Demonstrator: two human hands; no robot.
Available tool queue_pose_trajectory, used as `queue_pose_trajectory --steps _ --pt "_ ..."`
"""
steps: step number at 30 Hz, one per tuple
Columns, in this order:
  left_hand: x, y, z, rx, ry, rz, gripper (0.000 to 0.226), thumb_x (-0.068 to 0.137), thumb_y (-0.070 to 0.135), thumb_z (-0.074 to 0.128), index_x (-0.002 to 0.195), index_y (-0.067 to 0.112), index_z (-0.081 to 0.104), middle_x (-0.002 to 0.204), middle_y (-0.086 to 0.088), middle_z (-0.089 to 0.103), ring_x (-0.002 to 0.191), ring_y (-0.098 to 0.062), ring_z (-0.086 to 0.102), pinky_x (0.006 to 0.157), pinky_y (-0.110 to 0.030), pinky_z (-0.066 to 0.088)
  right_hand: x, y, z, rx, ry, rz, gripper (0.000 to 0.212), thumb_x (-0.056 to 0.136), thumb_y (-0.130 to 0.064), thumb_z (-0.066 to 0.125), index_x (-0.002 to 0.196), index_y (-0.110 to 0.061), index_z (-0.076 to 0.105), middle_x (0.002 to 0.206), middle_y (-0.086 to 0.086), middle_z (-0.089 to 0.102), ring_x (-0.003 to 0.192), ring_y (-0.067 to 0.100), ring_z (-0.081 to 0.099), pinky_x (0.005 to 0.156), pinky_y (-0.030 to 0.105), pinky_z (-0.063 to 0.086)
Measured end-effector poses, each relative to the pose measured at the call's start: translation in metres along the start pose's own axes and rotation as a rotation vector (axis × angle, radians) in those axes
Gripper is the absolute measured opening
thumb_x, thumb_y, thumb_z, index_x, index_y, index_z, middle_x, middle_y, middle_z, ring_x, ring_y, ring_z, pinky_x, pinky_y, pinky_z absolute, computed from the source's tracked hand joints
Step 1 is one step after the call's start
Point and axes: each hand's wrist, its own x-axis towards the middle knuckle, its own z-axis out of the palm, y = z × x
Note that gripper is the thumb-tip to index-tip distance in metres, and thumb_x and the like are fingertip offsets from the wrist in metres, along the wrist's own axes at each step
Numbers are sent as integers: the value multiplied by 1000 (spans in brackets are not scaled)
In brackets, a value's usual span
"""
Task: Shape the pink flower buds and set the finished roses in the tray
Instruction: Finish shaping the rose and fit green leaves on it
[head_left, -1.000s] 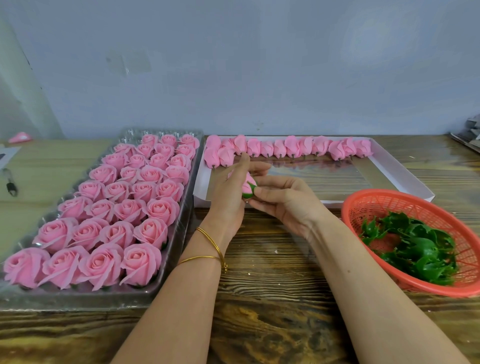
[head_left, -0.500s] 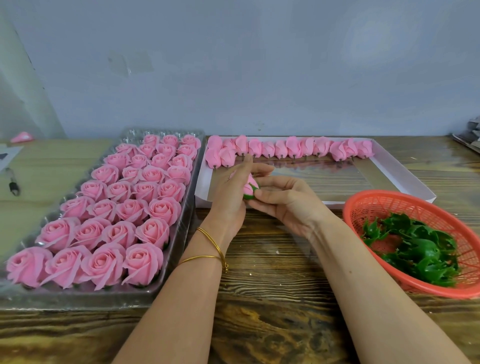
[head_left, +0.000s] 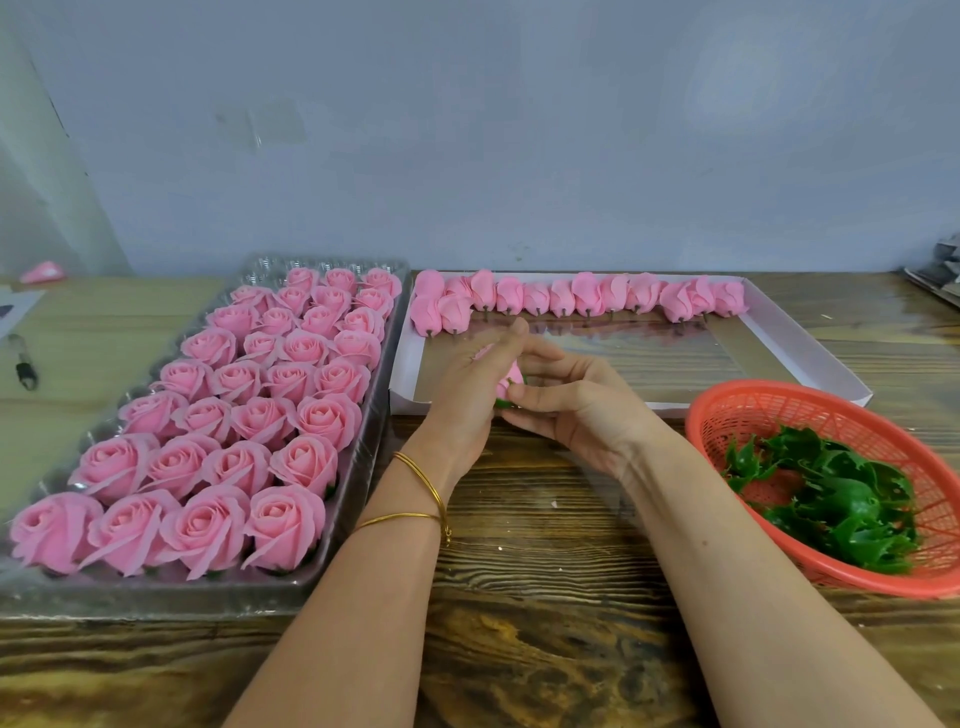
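Note:
Between both hands sits a pink flower bud (head_left: 510, 378) with a green base, mostly hidden by fingers. My left hand (head_left: 470, 395) cups it from the left, fingers curled around it. My right hand (head_left: 576, 402) pinches its green base from the right. A clear plastic tray (head_left: 363, 452) on the left holds several finished pink roses (head_left: 234, 415) in rows. Behind my hands, a white shallow box (head_left: 795, 338) carries a row of unshaped pink buds (head_left: 587, 296) along its far edge.
A red plastic basket (head_left: 737, 410) with green leaf-shaped calyxes (head_left: 831, 493) stands at the right on the wooden table (head_left: 519, 597). A dark pen-like tool (head_left: 23, 364) and a stray pink bud (head_left: 44, 271) lie far left. A blue-grey wall rises behind.
Both hands stay together on the bud above the box's near edge. My fingers have shifted slightly around it; nothing was picked up or set down.

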Motion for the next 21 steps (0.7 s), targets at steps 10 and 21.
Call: queue_pose_trajectory --steps 10,21 --pt "1 0 0 -57 -6 20 36 77 35 72 111 23 68 116 -10 66 111 -24 61 93 -39 52 1 2 1 -39 -15 -93 23 81 9 61 98 -2 71 87 7 73 90 19 70 86 32 58" --pt "-1 -6 0 87 -25 129 35 75 14 79 103 2 63 86 -5 66 87 -15 65 72 -28 54 2 3 1 -30 -36 -137 39 82 23 43 114 8 61 109 18 66 100 23 67 85 31 57"
